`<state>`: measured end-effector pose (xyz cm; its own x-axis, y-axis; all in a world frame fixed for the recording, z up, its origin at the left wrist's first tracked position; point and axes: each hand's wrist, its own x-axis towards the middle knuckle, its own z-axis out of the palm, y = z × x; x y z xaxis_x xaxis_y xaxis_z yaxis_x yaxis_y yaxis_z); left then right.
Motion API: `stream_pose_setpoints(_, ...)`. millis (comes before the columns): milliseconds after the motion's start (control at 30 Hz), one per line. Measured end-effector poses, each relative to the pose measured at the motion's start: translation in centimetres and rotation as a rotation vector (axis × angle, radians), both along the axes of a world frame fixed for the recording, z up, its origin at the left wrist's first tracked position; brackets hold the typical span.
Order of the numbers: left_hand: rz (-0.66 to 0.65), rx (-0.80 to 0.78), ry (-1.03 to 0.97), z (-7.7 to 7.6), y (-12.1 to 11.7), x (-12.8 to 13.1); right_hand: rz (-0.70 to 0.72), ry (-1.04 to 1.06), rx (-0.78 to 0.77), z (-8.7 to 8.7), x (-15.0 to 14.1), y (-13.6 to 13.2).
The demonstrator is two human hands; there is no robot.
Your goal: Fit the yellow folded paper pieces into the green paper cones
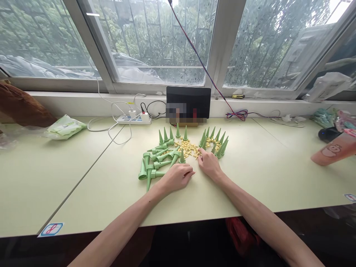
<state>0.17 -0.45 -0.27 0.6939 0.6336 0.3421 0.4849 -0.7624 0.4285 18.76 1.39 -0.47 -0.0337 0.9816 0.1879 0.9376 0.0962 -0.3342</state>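
My left hand [179, 176] rests on the table with its fingers curled together; anything inside it is hidden. Just behind it a green plastic cone spike [182, 157] stands upright. My right hand [209, 163] reaches the right edge of a pile of small yellow pegs [188, 147], fingertips pinched together, and what they hold is too small to make out. Several green cone spikes [161, 157] lie jumbled left of the pile. More stand upright in a cluster [221, 147] on the right, around further yellow pegs. A few others [166, 135] stand at the back left.
Behind the pegs stands a dark screen [188, 98]. A white power strip [135, 118] with looping cables lies back left, near a green-white soft pack [65, 127]. On the right are a pinkish drink cup [335, 148], lying tilted, and a bundled cable [237, 115].
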Motion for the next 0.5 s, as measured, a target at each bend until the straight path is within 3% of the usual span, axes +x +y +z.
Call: stream_pose_setpoints(500, -0.026, -0.015, 0.023, 0.08, 0.13, -0.05, -0.003, 0.036, 0.021, -0.68, -0.24, 0.01)
